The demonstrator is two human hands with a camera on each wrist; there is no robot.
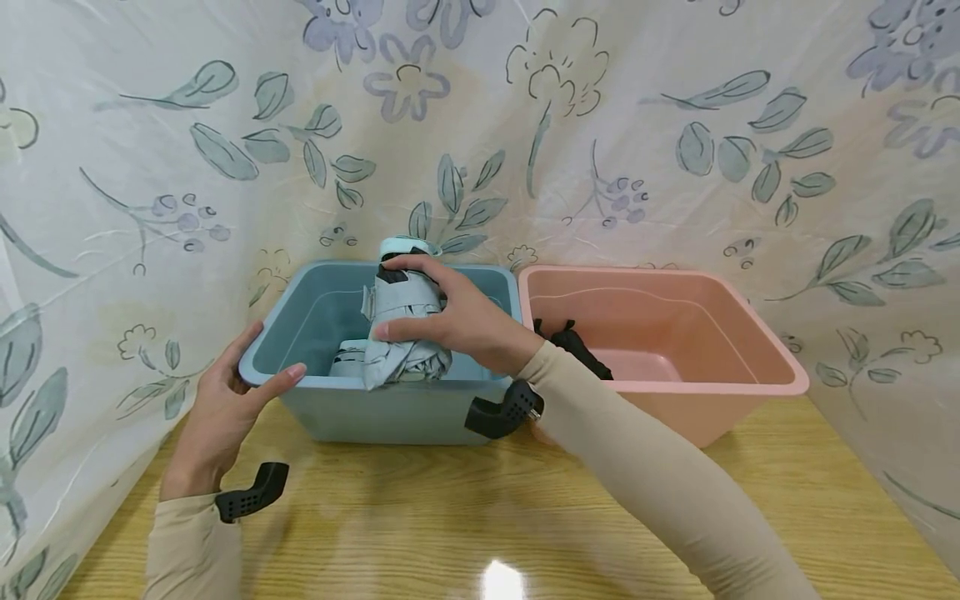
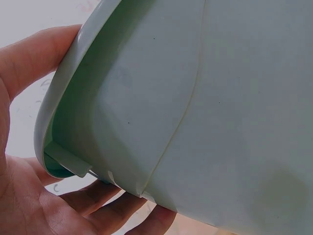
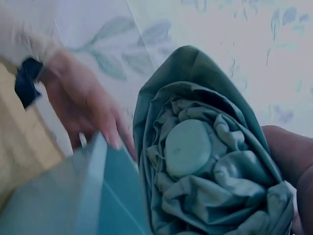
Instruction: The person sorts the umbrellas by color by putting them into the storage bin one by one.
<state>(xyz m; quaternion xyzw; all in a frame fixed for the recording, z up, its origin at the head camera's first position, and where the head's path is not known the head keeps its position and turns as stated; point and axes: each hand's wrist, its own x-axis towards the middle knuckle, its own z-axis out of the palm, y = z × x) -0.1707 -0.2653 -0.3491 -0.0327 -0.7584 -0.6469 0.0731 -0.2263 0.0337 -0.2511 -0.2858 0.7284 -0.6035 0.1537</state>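
Observation:
My right hand (image 1: pixel 457 317) grips a folded light-blue umbrella (image 1: pixel 405 312), which stands upright over the blue bin (image 1: pixel 390 408). Thumb and fingers lie on opposite sides of its wrapped cloth. In the right wrist view the umbrella's round pale end cap (image 3: pixel 188 147) sits amid bunched fabric folds. My left hand (image 1: pixel 225 408) holds the blue bin at its near left corner, thumb over the rim and fingers along the outer side. Inside the blue bin lies a pale item with dark marks (image 1: pixel 347 358), partly hidden behind the umbrella.
A pink bin (image 1: pixel 757 387) stands right beside the blue one, with a black cloth-like item (image 1: pixel 577 346) at its left, partly hidden by my right arm. Both bins rest on a wooden table (image 1: pixel 420 517). A floral sheet (image 1: pixel 480 125) hangs behind and at the sides.

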